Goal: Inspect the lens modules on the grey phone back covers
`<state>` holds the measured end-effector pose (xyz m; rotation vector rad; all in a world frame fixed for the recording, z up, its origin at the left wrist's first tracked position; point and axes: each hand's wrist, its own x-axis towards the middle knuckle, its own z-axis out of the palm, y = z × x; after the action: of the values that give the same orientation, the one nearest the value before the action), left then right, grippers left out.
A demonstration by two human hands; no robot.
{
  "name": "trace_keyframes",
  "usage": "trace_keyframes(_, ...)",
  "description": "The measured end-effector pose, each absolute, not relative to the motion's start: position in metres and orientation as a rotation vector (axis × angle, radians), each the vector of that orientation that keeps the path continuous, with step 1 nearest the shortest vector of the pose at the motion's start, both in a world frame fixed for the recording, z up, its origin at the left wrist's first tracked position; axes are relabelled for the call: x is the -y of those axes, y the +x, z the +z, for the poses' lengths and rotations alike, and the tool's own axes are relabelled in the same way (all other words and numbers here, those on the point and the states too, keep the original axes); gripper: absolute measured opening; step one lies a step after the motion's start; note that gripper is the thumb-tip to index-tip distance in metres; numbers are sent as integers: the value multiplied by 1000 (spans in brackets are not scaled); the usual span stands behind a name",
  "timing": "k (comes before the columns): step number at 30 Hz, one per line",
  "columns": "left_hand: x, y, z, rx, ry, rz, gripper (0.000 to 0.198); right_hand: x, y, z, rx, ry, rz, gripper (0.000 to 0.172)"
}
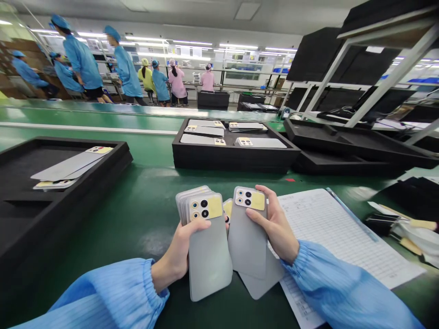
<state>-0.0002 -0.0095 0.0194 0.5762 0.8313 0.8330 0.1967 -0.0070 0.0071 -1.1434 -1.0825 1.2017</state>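
- The left hand (181, 246) is closed in a firm grip around a fanned stack of smartphone back covers (209, 246), and the stack is held above the tabletop (137, 233), with camera cut-outs and yellow film at its far end.
- The right hand (276, 224) is closed in a grip on a single grey back cover (247, 242), with the thumb laid across its face just below the camera module.
- A second grey cover (264, 283) is overlapped by the single cover, just below the right hand; whether it is held or lying on the tabletop cannot be told.
- A ruled paper form (343, 233) is laid on the green tabletop, touching the lower cover's edge.
- More covers are laid flat in a black foam tray (236, 160) straight ahead, and in another black foam tray (116, 157) to the left.
- Blue-gowned co-workers (125, 66) are seen well beyond the tabletop.
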Motion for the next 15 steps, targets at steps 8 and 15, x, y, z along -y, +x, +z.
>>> trace_keyframes(8,5,-2,12,-860,397,689,37,10,198,9,1238,-1106,1286,51)
trace_keyframes(15,4,-3,15,-899,404,633,37,3,211,13,1603,-1160,1186,49)
